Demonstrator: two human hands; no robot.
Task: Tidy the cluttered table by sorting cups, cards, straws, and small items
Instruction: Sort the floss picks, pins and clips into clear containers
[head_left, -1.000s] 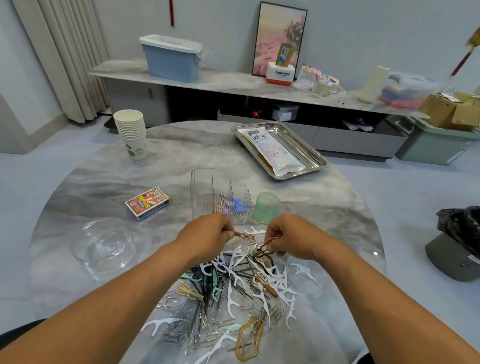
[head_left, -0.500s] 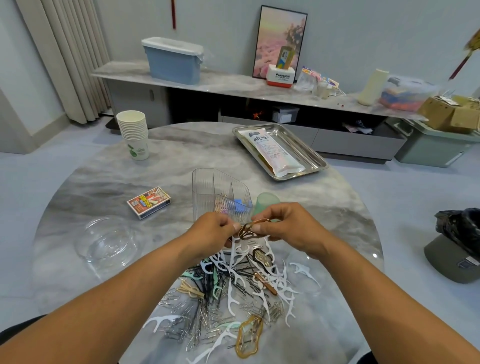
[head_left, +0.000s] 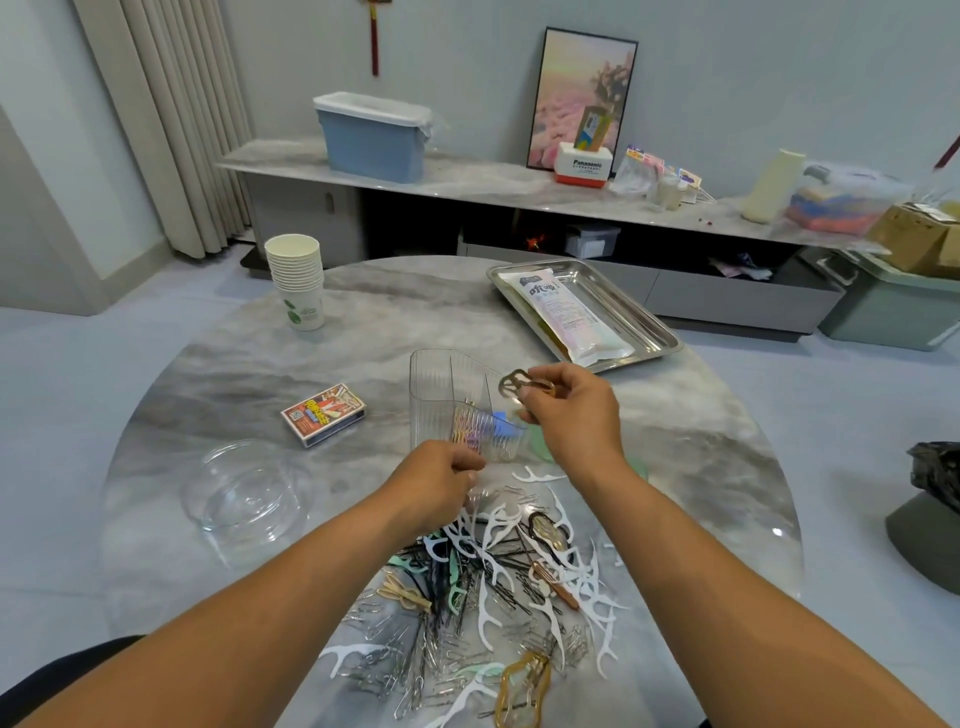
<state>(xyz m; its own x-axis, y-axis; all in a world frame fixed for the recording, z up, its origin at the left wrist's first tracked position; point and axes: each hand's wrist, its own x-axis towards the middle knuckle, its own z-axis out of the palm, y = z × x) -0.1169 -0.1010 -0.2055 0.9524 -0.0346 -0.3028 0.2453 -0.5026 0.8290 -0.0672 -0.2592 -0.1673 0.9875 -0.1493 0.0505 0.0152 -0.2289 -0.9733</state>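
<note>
A brown hair clip is pinched between the thumb and fingers of the right hand, raised over the clear ribbed organizer at the tabletop's middle. The left hand is held loosely curled just before the organizer; whether anything is gripped cannot be told. A heap of floss picks, pins and clips is spread along the near edge of the round table.

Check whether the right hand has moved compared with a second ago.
Yes. The right hand, pinching a brown hair clip, has risen from the pile up beside the clear organizer, toward the steel tray.
</note>
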